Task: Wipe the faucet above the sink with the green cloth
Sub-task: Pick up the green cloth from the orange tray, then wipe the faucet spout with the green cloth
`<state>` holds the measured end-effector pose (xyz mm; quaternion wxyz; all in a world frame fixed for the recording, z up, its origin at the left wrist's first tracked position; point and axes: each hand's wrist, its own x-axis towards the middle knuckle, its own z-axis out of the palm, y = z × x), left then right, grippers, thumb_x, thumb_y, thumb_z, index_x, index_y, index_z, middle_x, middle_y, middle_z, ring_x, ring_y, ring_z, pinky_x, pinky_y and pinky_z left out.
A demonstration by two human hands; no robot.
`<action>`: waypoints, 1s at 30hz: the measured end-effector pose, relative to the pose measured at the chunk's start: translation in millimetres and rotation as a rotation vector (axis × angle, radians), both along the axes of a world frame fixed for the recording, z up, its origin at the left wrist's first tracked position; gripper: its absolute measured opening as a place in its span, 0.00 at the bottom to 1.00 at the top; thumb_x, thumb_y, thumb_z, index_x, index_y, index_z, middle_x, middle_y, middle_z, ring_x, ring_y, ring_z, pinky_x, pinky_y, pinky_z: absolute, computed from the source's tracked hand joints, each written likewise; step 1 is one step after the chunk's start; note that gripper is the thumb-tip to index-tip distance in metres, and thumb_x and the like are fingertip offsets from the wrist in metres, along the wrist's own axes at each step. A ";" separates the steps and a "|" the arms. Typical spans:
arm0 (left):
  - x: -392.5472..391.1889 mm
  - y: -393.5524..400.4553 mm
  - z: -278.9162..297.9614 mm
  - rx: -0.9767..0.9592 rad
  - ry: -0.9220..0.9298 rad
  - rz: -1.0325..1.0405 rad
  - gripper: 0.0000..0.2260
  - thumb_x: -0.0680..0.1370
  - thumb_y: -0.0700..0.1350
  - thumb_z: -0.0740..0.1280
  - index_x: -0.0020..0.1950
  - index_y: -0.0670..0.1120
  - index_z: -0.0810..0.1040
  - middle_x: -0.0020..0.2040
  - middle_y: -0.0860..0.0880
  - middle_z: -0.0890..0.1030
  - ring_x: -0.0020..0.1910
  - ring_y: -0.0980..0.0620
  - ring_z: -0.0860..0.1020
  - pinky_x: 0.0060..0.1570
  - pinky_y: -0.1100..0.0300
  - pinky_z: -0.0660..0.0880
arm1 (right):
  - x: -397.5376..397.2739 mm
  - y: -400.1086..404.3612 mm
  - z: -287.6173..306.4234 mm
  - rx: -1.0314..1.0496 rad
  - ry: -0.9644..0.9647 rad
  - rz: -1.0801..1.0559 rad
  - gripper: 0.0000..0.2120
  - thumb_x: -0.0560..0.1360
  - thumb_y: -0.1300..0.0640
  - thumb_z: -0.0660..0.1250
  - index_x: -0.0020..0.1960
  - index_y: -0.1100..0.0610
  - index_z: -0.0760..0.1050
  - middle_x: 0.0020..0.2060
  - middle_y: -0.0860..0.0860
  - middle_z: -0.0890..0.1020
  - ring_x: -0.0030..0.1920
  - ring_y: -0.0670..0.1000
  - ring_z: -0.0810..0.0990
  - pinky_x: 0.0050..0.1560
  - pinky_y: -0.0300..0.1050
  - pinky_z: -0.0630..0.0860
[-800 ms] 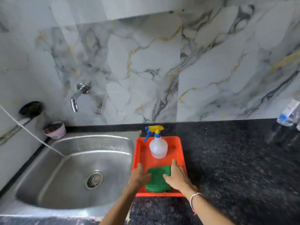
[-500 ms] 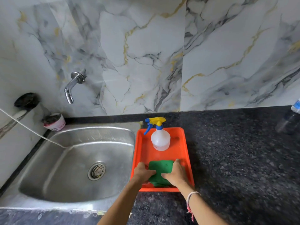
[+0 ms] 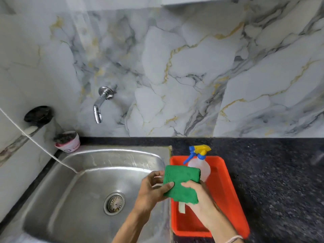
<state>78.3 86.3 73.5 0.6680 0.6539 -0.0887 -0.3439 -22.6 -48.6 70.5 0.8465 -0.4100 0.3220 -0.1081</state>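
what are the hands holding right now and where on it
Both hands grip the folded green cloth: left hand on its left edge, right hand on its lower right corner.

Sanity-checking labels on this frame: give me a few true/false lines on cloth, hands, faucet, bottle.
1. Both hands hold the green cloth. True: left hand and right hand grip it.
2. The cloth touches the faucet. False: it is held well short of it, near the sink edge.
3. The spray bottle stands in the orange tray. True.
4. Water runs from the faucet. False: none visible.
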 end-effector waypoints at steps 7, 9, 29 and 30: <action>108.8 69.7 38.0 0.206 -0.495 0.004 0.11 0.71 0.50 0.80 0.50 0.52 0.84 0.42 0.51 0.87 0.39 0.59 0.84 0.42 0.60 0.83 | 91.3 66.4 47.8 0.041 -0.058 0.234 0.22 0.75 0.74 0.62 0.69 0.68 0.71 0.59 0.68 0.80 0.52 0.63 0.83 0.53 0.58 0.79; 155.5 91.2 52.5 0.231 -0.686 0.092 0.09 0.72 0.53 0.79 0.49 0.53 0.85 0.43 0.54 0.87 0.44 0.62 0.84 0.46 0.63 0.81 | 120.5 75.6 52.1 0.018 -0.004 0.203 0.23 0.71 0.75 0.65 0.66 0.68 0.75 0.60 0.69 0.81 0.58 0.66 0.81 0.64 0.64 0.74; 543.2 21.1 135.3 0.561 -2.175 0.700 0.28 0.86 0.53 0.53 0.84 0.45 0.53 0.84 0.40 0.53 0.84 0.42 0.54 0.82 0.45 0.56 | 434.5 61.7 151.7 -2.340 0.061 0.380 0.25 0.70 0.66 0.65 0.66 0.54 0.74 0.62 0.49 0.79 0.63 0.54 0.73 0.64 0.49 0.74; 544.6 21.0 135.6 0.548 -2.183 0.714 0.28 0.86 0.53 0.54 0.84 0.45 0.53 0.84 0.41 0.52 0.84 0.42 0.53 0.82 0.45 0.56 | 432.5 60.6 149.9 -2.313 0.065 0.367 0.27 0.69 0.68 0.65 0.68 0.56 0.74 0.63 0.50 0.78 0.64 0.55 0.73 0.65 0.50 0.75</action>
